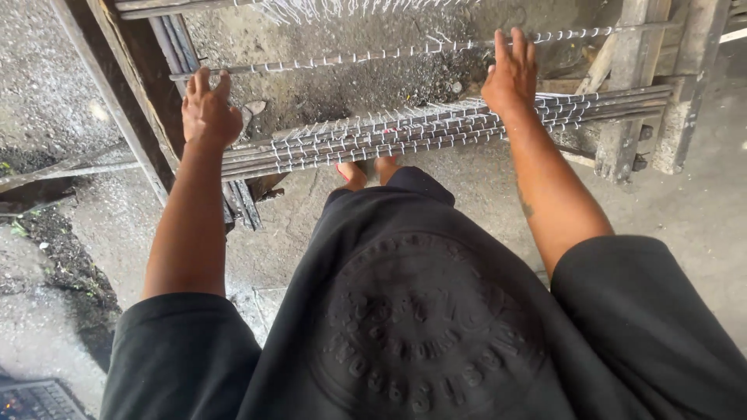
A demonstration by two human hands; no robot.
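Dark flat device with a lit grid (35,400), bottom-left corner, partly cut off

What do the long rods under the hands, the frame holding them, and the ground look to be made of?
Rods: likely steel, dull grey, with pale wire ties wrapped at intervals. Frame post: apparently wood, weathered, rough grain and square edges. Ground: probably concrete, grey and stained. Both the left hand and the right hand rest open on rods.

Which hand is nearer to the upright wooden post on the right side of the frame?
Right. The right hand rests on the bundle of wire-wrapped rods close to the wooden post; the left hand is at the bundle's far end.
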